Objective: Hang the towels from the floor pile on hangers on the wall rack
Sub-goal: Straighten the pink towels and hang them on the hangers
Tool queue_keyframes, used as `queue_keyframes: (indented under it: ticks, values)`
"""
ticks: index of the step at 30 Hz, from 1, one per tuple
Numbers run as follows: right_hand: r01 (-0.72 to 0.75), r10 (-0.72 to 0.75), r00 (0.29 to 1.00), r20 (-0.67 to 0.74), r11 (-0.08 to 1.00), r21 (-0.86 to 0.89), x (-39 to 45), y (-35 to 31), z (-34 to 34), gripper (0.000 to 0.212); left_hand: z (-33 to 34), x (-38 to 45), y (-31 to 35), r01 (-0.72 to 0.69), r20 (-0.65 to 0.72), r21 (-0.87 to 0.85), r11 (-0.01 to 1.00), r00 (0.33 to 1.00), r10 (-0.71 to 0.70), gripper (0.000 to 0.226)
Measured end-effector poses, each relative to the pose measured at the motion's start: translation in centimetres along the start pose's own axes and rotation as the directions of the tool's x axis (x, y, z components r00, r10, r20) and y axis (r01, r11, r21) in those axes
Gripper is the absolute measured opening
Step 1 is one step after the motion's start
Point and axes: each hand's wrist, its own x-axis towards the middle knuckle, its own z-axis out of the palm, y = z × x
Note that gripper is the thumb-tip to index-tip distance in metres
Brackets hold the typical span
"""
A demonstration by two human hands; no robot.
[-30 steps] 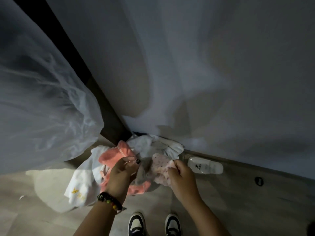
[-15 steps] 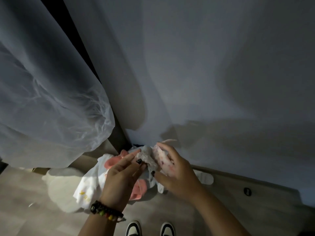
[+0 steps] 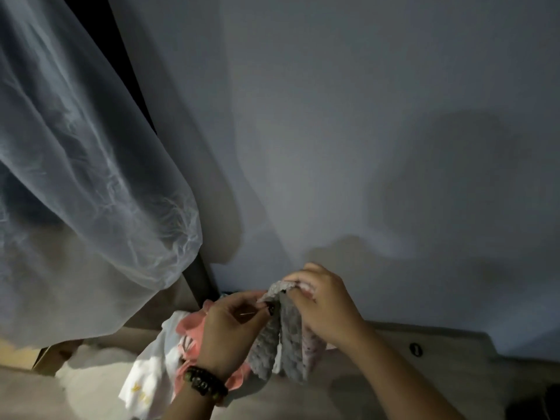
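Your left hand (image 3: 230, 325) pinches the top edge of the small grey towel (image 3: 280, 338) between thumb and curled fingers (image 3: 268, 307), and your right hand (image 3: 321, 301) grips the same top edge from the other side, its fingers bent over the fold. The towel is held up in the air between both hands, above the floor pile (image 3: 169, 350). It hangs down from your fingers in folds, so its long axis runs top to bottom and the free end points to the floor (image 3: 454, 374). A bead bracelet (image 3: 206, 383) sits on your left wrist. Below, the pile of pink and white cloth lies on the light floor, close to the grey wall (image 3: 363, 147). At the left a thin white plastic cover (image 3: 85, 192) hangs down.
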Motion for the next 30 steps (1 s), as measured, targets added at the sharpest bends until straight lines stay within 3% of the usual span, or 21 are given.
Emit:
queue_keyframes:
  ticks: [5,10,16,20,23,25,27,30]
  values:
    - [-0.030,0.028,0.995,-0.095,0.999,-0.020,-5.1,-4.1,0.7,0.014,-1.5,-5.4,-0.2,-0.117,0.018,0.165,0.979,0.993,0.116,0.031]
    - [-0.069,0.081,0.978,-0.192,0.995,0.068,-9.7,-7.8,0.5,0.011,-3.8,-9.3,-0.6,-0.305,0.094,0.380,0.873,0.952,0.291,0.043]
    - [-0.090,0.106,0.946,-0.306,0.994,0.066,-14.2,-9.6,-3.7,0.007,-3.5,-12.9,-0.5,-0.379,0.294,0.495,0.782,0.920,0.260,0.024]
    - [-0.113,0.146,0.910,-0.389,0.988,0.107,-17.1,-8.8,-7.4,0.019,-1.7,-15.2,-0.3,-0.423,0.385,0.499,0.756,0.890,0.244,0.022]
    - [-0.151,0.192,0.872,-0.449,0.981,0.126,-18.8,-7.2,-10.2,0.010,0.7,-16.9,0.1,-0.380,0.366,0.410,0.829,0.901,0.232,0.011]
    - [-0.173,0.207,0.853,-0.479,0.978,0.116,-20.2,-5.8,-12.3,0.011,2.7,-17.9,0.7,-0.255,0.325,0.229,0.939,0.930,0.173,0.021]
    - [-0.190,0.217,0.844,-0.490,0.976,0.106,-21.8,-4.4,-14.3,0.009,4.9,-18.8,1.5,-0.196,0.299,0.052,0.979,0.939,0.172,0.016]
    - [-0.228,0.238,0.854,-0.463,0.970,0.079,-24.9,-2.3,-16.9,0.034,8.7,-20.7,3.9,-0.107,0.268,-0.204,0.973,0.950,0.161,0.030]
